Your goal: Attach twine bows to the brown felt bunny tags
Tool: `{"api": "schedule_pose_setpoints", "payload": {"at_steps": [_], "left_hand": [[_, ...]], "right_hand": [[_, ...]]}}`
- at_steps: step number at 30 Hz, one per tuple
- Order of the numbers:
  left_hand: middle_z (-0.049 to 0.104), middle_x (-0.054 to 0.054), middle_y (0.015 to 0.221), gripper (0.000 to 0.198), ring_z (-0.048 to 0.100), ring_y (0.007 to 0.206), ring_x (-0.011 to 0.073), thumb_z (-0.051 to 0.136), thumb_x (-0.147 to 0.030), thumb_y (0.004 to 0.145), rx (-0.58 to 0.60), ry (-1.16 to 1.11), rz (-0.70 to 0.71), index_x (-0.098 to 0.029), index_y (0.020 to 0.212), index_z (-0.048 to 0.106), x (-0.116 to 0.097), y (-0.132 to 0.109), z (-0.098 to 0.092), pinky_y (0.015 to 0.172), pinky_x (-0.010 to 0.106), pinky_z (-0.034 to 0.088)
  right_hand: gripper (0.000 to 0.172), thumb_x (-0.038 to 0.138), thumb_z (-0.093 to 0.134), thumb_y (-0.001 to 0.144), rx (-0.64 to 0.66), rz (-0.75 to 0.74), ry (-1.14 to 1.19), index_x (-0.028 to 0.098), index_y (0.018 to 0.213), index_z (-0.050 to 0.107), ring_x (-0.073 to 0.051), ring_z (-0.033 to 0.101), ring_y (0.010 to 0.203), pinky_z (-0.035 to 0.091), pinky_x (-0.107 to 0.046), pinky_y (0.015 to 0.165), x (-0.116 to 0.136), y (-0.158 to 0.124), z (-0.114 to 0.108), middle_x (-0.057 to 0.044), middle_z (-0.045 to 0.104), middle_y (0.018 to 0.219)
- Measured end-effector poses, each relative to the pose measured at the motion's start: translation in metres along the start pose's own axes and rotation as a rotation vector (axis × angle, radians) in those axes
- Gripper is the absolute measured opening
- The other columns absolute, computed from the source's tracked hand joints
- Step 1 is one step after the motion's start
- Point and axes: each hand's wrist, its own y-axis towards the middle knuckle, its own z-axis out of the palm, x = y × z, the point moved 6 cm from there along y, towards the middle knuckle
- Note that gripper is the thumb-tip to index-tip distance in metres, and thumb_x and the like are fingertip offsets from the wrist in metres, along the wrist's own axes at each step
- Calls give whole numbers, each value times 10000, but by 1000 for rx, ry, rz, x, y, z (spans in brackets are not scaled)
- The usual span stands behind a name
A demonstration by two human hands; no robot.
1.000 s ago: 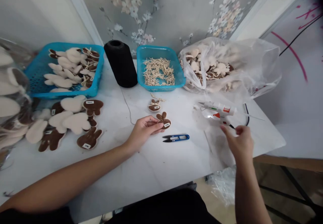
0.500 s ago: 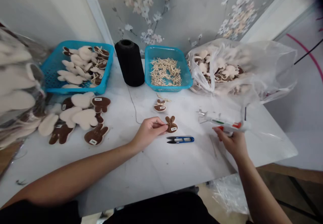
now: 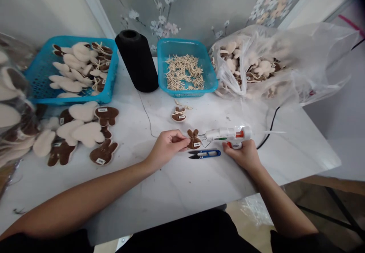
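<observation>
My left hand [image 3: 167,144] pinches the edge of a small brown bunny-shaped felt piece [image 3: 194,139] that lies on the white table [image 3: 182,177]. My right hand [image 3: 242,155] is wrapped around a white hot glue gun [image 3: 228,135]. The gun lies level with its nozzle pointing left, almost touching the bunny piece. Blue thread snips [image 3: 204,153] lie just in front of the bunny piece, between my hands. A second small brown bunny piece with a bow [image 3: 178,115] rests a little farther back.
At the back stand a blue basket of bunny pieces [image 3: 42,80], a black thread cone [image 3: 137,61], a blue tray of tan bows [image 3: 186,70] and a clear plastic bag of pieces [image 3: 273,66]. Larger cream and brown bunny shapes [image 3: 82,131] lie at left. The gun's black cord [image 3: 269,125] trails right.
My right hand took hold of the glue gun, lifted it from the right side of the table and brought its nozzle left to the bunny piece. My left hand kept its pinch.
</observation>
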Motion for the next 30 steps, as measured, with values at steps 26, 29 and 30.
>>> {"api": "schedule_pose_setpoints", "payload": {"at_steps": [26, 29, 30], "left_hand": [[677, 9, 712, 234, 664, 680, 133, 734, -344, 661, 5, -13, 14, -151, 671, 600, -4, -1, 3, 663, 254, 585], [681, 9, 736, 226, 664, 702, 131, 730, -337, 667, -4, -10, 22, -154, 682, 599, -4, -1, 2, 660, 243, 582], [683, 9, 745, 225, 666, 714, 134, 729, -337, 668, -11, -12, 24, -155, 690, 599, -3, -1, 2, 661, 243, 581]], "right_hand": [[396, 386, 586, 643, -14, -57, -22, 198, 397, 338, -88, 382, 363, 279, -223, 357, 2, -3, -2, 25, 370, 370], [404, 390, 583, 647, -22, -85, -54, 201, 390, 336, -98, 407, 361, 288, -226, 364, 3, -3, -2, 19, 381, 360], [408, 394, 586, 646, -34, -90, -73, 202, 386, 337, -105, 420, 361, 296, -229, 368, 3, -4, -3, 17, 387, 353]]}}
